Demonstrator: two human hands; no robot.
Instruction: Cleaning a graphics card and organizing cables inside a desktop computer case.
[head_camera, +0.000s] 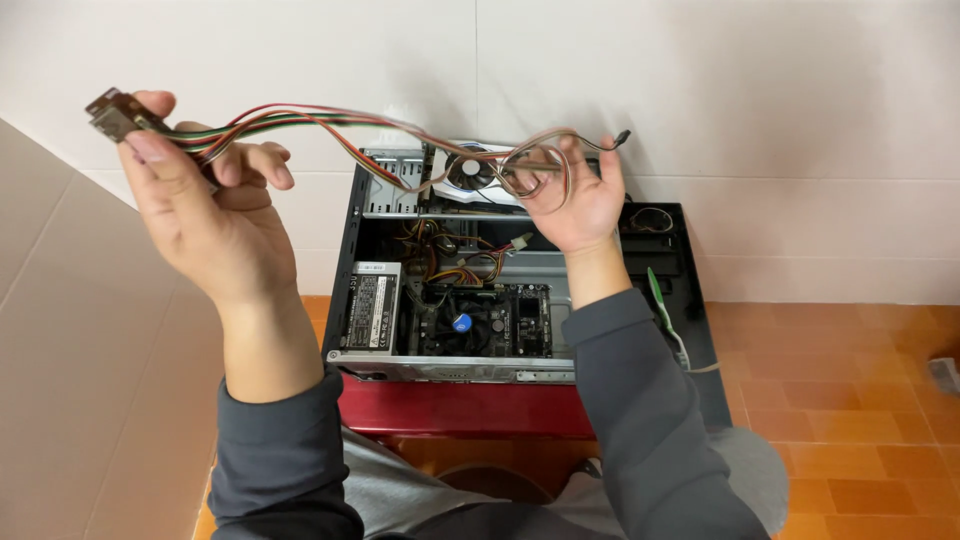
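Head view shows the left hand (205, 215) raised, its fingers pinched around the small brown plastic connector (112, 114) at one end of a bundle of red, green and yellow insulated wires (330, 125). That bundle arcs rightward to the right hand (580, 195), which is closed on its looped other end, a small black plug (622, 136) dangling past the fingers. Below and between both hands sits the open black metal computer case (470, 290); the cable looks already free of it, while the fan-cooled board and silver power supply (372, 305) remain inside.
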